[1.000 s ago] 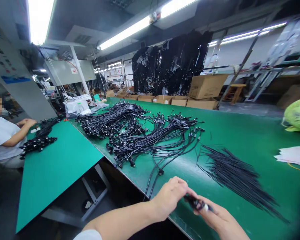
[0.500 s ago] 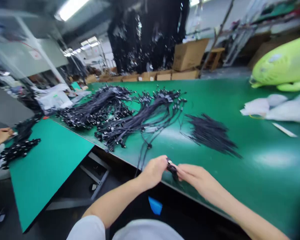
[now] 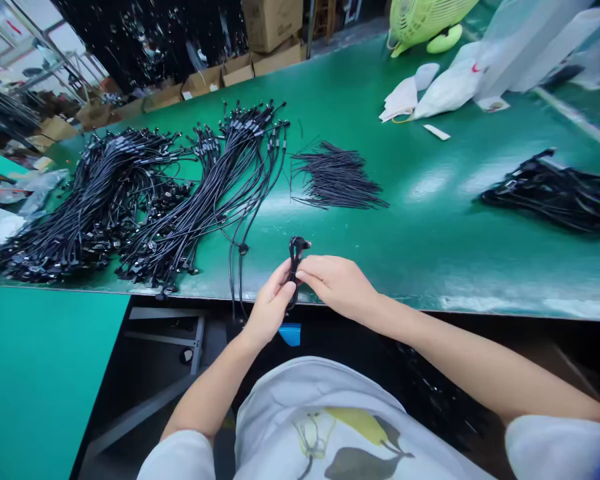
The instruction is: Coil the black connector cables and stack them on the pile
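Note:
Close to the table's front edge, my left hand [image 3: 269,301] grips a black cable [image 3: 296,252] folded into a small upright bundle, with a plug at its top. My right hand [image 3: 336,283] is closed at the middle of the bundle, thumb and fingers pinched together there. Whether a twist tie is between those fingertips is too small to tell. Beyond my hands lies a pile of thin black ties [image 3: 337,175]. Left of them, long black cables [image 3: 215,180] lie in a heap, two strands hanging over the edge.
A second cable heap [image 3: 95,193] lies farther left on the green table [image 3: 410,260]. Folded black cable bundles [image 3: 555,190] lie at the right. A yellow-green fan [image 3: 425,23] and white plastic bags [image 3: 450,87] stand behind. Cardboard boxes [image 3: 275,57] line the far edge.
My view has swung right, bringing the folded bundles at the right into sight. The bundle in my hands is now upright, and my right hand has shifted to its middle.

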`<control>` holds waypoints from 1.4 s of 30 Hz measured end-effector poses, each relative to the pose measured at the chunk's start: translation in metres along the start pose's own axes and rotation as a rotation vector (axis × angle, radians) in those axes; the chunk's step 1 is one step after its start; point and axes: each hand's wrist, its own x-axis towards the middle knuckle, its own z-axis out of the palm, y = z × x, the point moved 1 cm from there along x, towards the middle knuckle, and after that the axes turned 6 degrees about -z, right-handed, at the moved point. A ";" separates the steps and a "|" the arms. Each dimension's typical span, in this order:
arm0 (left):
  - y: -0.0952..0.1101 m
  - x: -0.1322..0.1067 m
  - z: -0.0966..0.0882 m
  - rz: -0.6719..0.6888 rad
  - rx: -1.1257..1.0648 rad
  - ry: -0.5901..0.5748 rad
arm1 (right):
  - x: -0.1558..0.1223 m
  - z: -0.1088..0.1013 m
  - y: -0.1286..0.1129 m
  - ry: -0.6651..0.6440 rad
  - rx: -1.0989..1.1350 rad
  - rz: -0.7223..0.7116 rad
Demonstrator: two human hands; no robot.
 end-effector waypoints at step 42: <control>0.030 0.027 0.007 0.251 0.619 0.134 | -0.036 -0.005 0.021 -0.067 0.379 0.339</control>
